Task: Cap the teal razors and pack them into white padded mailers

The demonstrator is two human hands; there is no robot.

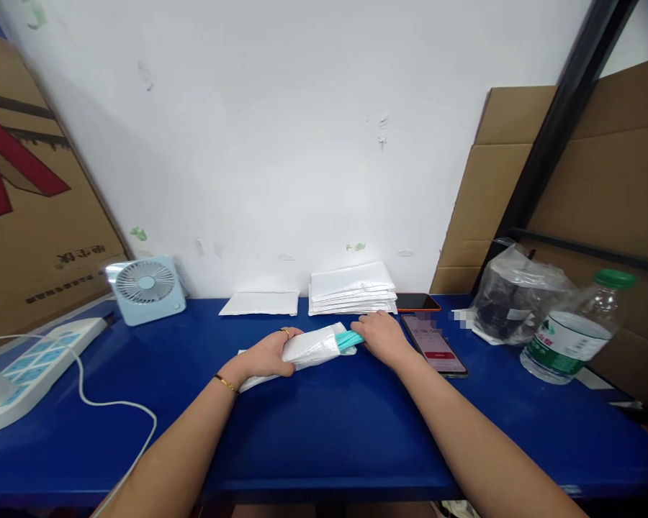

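Note:
My left hand (270,356) is closed around a white padded envelope (313,347), its thumb along the near side. From the envelope's right end sticks out a bundle of thin turquoise strands (348,341); their exact kind does not show. My right hand (381,337) has its fingers closed on the outer end of that bundle. Behind the hands, against the wall, lies a stack of white envelopes (353,284), with a single flat white envelope (259,303) to its left.
On the blue table (324,439) stand a small fan (147,289) and a white power strip (43,367) with a cable at left. To the right are a phone (433,345), another phone (418,302), a bagged dark cup (510,295) and a water bottle (572,331). Cardboard flanks both sides.

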